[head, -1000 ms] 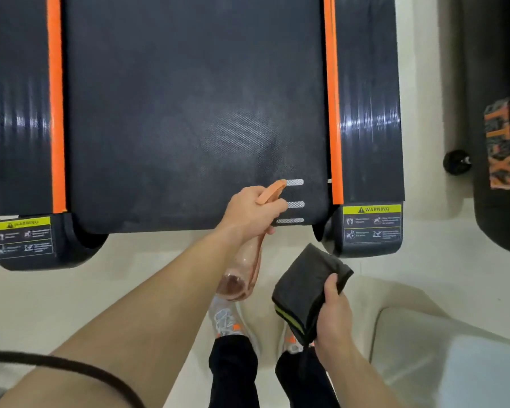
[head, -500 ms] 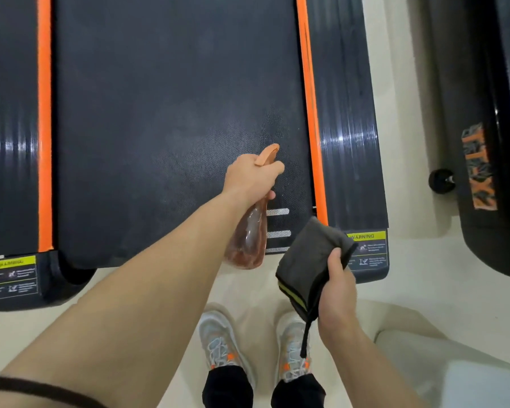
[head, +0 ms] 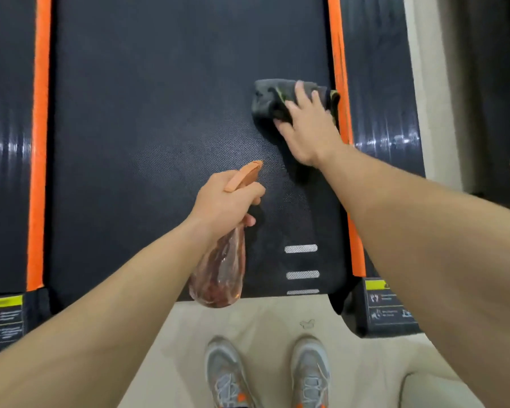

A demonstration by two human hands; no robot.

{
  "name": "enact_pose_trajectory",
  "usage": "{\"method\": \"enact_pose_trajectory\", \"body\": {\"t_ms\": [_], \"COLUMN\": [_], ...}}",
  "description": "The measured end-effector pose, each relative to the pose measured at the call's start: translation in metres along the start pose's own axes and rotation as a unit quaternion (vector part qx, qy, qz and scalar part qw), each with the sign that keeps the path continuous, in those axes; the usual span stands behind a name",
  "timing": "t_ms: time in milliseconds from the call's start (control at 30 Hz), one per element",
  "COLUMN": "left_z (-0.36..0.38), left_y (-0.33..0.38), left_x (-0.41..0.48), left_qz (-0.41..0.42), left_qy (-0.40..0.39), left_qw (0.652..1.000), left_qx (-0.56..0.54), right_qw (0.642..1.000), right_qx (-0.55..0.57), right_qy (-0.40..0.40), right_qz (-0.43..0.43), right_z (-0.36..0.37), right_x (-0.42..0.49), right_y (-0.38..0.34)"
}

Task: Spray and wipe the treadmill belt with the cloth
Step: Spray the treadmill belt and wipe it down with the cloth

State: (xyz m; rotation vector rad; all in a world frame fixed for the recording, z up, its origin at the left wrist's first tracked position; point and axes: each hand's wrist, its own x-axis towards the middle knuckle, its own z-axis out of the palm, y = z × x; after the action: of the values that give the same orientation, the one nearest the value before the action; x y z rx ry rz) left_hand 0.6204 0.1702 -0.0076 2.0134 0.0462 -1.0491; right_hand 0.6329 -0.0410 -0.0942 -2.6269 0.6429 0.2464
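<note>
The treadmill belt [head: 159, 113] is spreading wide under both hands, and the right hand [head: 309, 128] is working only its right margin. Judging from this, the broad stretch to the left of that palm is risking being missed if the strokes are running short. The orange strip [head: 334, 39] is running just right of the pressing fingers, so a sideways push could be carrying the cloth off the belt and onto it.

The spray bottle [head: 221, 275] is hanging tilted below the left hand [head: 221, 201], whose fingers are curling tight round its neck. A stray squeeze is threatening to wet the right forearm [head: 380, 201], which is crossing just right of the nozzle [head: 245, 175].

The cloth [head: 265, 98] is lying bunched beneath flat, spread fingers that are pressing rather than gripping it, with one fold sticking out to the left of the fingertips. Under a hard push it could be rolling up or slipping free.
</note>
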Motion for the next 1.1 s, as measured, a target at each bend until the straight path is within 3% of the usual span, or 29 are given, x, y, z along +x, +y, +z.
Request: {"method": "enact_pose_trajectory", "body": {"t_ms": [67,133,267,367,533,667,800,900,1000,1100], "left_z": [-0.007,-0.011,-0.014,-0.013,-0.011,-0.013,-0.017,-0.016,-0.015,-0.012], "left_y": [-0.003,-0.007,-0.005,-0.010,-0.025,-0.031,-0.040,-0.059,-0.084,-0.104], "left_x": [0.004,0.005,-0.005,-0.004,0.001,-0.011,-0.035,-0.052,-0.072,-0.091], "left_qz": [0.007,0.002,-0.021,-0.043,-0.029,-0.042,-0.066,-0.093,-0.115,-0.123], "left_qy": [-0.006,0.002,-0.001,-0.011,0.013,-0.001,-0.020,-0.024,-0.028,-0.024], "left_qw": [1.000,1.000,0.999,0.998,0.999,0.999,0.997,0.995,0.993,0.992], "left_qx": [-0.009,-0.001,-0.025,-0.047,0.002,0.017,-0.042,-0.042,-0.004,0.012], "right_qw": [0.996,0.994,0.983,0.985,0.999,0.998,0.997,0.993,0.978,0.917], "right_qx": [-0.085,-0.085,-0.088,-0.078,-0.037,-0.052,-0.039,-0.002,0.173,0.318], "right_qy": [0.006,0.008,-0.087,-0.093,-0.015,0.014,-0.061,-0.108,-0.096,-0.061], "right_qz": [-0.031,-0.073,-0.136,-0.123,0.020,0.012,-0.029,-0.042,0.072,0.233], "right_z": [0.024,0.047,0.066,0.057,0.031,0.054,0.089,0.104,0.105,0.088], "right_x": [-0.030,-0.114,-0.273,-0.204,-0.045,-0.134,-0.288,-0.340,-0.355,-0.378], "right_y": [0.005,0.009,0.022,0.025,0.002,0.002,0.000,-0.011,-0.037,-0.062]}}
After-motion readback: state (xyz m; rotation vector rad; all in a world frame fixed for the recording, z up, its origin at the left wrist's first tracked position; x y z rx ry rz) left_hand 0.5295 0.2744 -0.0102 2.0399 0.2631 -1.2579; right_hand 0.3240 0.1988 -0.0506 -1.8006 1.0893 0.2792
